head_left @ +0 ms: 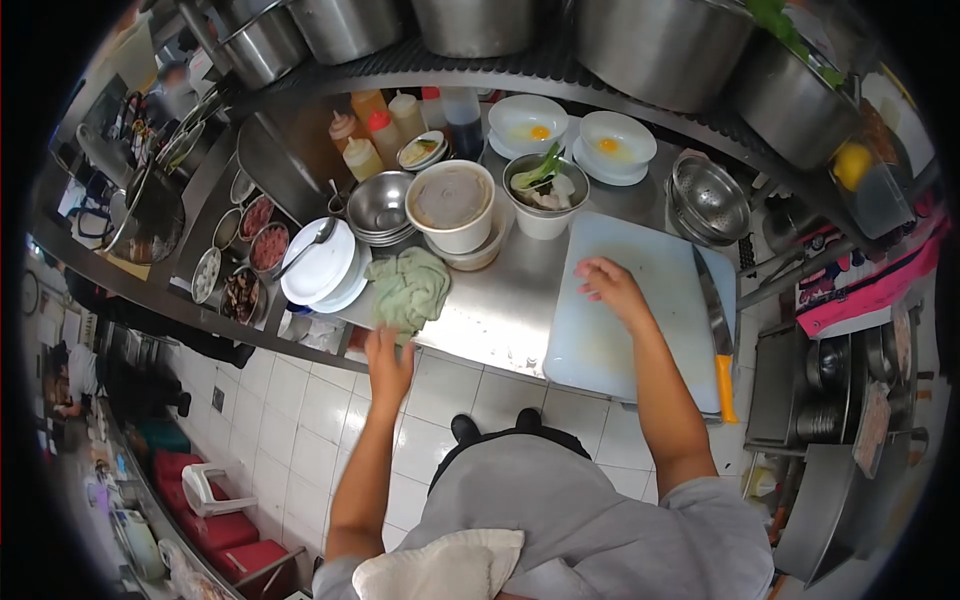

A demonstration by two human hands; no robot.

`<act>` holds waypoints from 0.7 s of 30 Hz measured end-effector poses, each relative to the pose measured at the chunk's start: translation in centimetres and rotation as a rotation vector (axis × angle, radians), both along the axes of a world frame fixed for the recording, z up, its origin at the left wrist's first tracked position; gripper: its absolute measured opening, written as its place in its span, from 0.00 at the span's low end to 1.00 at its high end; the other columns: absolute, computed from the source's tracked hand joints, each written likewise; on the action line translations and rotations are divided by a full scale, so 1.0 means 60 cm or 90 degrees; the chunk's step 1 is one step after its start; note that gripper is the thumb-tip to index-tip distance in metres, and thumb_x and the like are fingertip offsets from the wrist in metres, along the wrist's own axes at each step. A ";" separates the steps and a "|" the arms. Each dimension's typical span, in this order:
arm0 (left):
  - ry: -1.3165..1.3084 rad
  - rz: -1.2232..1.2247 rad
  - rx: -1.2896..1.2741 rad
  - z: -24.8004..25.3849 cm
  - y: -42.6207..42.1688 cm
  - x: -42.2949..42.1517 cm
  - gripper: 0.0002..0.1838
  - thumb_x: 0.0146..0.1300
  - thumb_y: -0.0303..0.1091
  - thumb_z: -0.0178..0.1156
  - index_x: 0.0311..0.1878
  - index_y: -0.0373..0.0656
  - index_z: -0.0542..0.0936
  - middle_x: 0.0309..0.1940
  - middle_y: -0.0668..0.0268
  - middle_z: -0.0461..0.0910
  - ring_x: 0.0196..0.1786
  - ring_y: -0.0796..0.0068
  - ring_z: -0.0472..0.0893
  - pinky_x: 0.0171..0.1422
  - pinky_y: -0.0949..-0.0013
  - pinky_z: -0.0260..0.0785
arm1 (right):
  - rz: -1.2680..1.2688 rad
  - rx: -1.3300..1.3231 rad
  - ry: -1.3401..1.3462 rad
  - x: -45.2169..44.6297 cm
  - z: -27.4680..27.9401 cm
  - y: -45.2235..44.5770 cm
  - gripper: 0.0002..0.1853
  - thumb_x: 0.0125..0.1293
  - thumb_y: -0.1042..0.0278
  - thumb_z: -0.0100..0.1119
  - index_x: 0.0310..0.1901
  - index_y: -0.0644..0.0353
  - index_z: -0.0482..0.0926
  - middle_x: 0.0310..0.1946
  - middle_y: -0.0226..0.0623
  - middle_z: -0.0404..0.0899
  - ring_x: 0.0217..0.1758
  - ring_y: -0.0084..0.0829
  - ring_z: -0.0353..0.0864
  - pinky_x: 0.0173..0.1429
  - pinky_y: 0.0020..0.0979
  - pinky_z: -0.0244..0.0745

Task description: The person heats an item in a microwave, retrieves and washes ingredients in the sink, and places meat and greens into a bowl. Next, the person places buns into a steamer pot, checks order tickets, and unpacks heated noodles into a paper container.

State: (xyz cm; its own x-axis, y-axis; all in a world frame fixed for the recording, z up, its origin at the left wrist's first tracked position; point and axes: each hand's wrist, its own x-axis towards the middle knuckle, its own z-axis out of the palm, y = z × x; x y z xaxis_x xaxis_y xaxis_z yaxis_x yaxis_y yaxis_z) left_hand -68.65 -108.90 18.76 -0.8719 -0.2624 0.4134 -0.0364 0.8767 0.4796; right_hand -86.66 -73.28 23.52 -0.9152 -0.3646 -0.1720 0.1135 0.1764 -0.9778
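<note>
My left hand (388, 366) is at the counter's front edge, fingers stretched out and apart, just below a crumpled green cloth (408, 288). Whether the fingertips touch the cloth I cannot tell. Over the left part of a white cutting board (645, 350) hovers my right hand (618, 290), its fingers loosely bent and nothing in them. A knife with an orange handle (724, 385) lies along the board's right edge. Left of the cloth are stacked white plates (318, 265) with a spoon (308, 247) on top. Behind the cloth stands a lidded white tub (450, 205).
Two white bowls (530, 125) (615, 148) hold raw eggs. A metal bowl with greens (545, 187), a colander (710, 195), metal bowls (380, 205) and squeeze bottles (384, 130) stand around. Ingredient containers (268, 246) sit left. A shelf with large pots (660, 50) hangs above.
</note>
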 end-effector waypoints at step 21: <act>-0.140 -0.291 0.360 0.197 0.235 -0.235 0.22 0.58 0.45 0.60 0.49 0.38 0.77 0.44 0.56 0.79 0.48 0.64 0.77 0.51 0.65 0.68 | 0.010 0.261 0.320 0.137 -0.055 -0.171 0.27 0.58 0.48 0.57 0.55 0.55 0.72 0.57 0.45 0.67 0.67 0.53 0.54 0.64 0.54 0.53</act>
